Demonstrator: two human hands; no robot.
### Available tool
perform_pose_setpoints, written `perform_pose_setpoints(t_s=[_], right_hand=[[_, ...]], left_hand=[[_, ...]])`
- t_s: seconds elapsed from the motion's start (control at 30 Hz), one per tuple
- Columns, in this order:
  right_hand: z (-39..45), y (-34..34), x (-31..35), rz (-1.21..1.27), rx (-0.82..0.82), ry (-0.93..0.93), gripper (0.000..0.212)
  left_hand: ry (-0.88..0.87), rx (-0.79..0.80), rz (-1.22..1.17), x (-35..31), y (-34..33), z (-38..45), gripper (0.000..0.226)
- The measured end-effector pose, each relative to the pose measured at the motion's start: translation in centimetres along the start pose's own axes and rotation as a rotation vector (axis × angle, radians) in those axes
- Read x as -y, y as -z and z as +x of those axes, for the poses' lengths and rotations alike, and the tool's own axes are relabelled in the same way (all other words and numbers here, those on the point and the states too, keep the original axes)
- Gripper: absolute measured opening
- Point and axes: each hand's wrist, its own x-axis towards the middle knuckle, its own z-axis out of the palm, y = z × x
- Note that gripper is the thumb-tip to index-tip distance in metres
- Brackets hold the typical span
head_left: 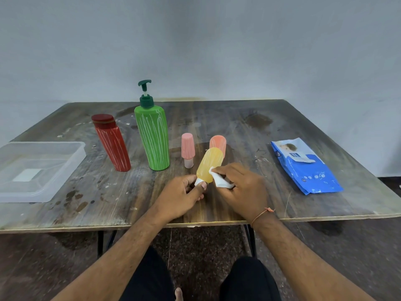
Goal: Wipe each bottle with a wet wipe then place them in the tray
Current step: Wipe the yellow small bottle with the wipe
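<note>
My left hand (182, 196) pinches the white cap end of a small yellow bottle (209, 164), which tilts up and away above the table. My right hand (243, 187) holds a crumpled white wet wipe (219, 179) against the bottle's lower right side. Behind it stand a small orange bottle (219, 143), partly hidden, and a small pink bottle (188, 149). A tall green pump bottle (153, 135) and a leaning red bottle (112, 144) stand further left. The clear plastic tray (71, 157) lies at the far left.
A blue pack of wet wipes (306, 167) lies at the right of the worn wooden table (249, 127). A grey wall rises behind the table. My knees show below the table's front edge.
</note>
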Motion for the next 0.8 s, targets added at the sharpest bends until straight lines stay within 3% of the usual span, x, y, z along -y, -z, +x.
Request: perform_pose_setpoints(t_s=[0.2,0.37,0.63,0.8], right_hand=[[-0.06,-0.45,-0.21,-0.032,-0.063,-0.103,0.022],[-0.02,0.11,-0.13,0.044,0.021,-0.054,0.027],[0.14,0.01,-0.1,0.035,-0.013,-0.079,0.023],[0.11,0.15,0.21,-0.002,0.005,-0.049,0.023]], left_hand=[[-0.009,-0.001,0.013,-0.17,0.03,-0.15,0.017],[-0.01,-0.01,0.029,-0.14,-0.05,-0.1,0.016],[-0.018,-0.009,0.048,-0.03,-0.1,-0.21,0.023],[-0.082,-0.06,0.086,-0.06,-0.39,-0.27,0.012]])
